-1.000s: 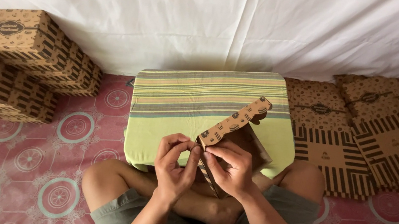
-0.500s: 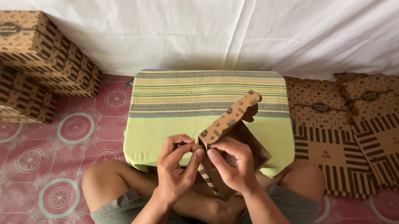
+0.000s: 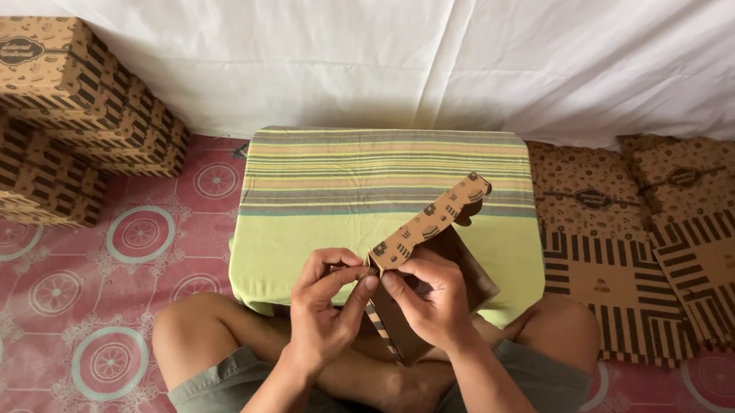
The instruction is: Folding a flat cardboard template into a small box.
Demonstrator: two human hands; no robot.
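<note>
A brown patterned cardboard box blank (image 3: pixel 431 226), partly folded, is held up over the near edge of a low table covered with a green striped cloth (image 3: pixel 342 183). My left hand (image 3: pixel 325 303) pinches its near corner from the left. My right hand (image 3: pixel 431 300) grips the same corner from the right, fingers curled over the fold. One long flap points up and away toward the far right. The lower part of the blank hangs behind my hands, above my crossed legs.
Folded, assembled boxes are stacked at the left (image 3: pixel 19 112). Flat unfolded box blanks lie in piles at the right (image 3: pixel 677 236). A white sheet (image 3: pixel 396 24) hangs behind the table. The floor is a red mat with round patterns (image 3: pixel 137 234).
The long flap has swung up from a flatter slant to a steeper angle. Both hands stayed at the near corner, shifting only slightly.
</note>
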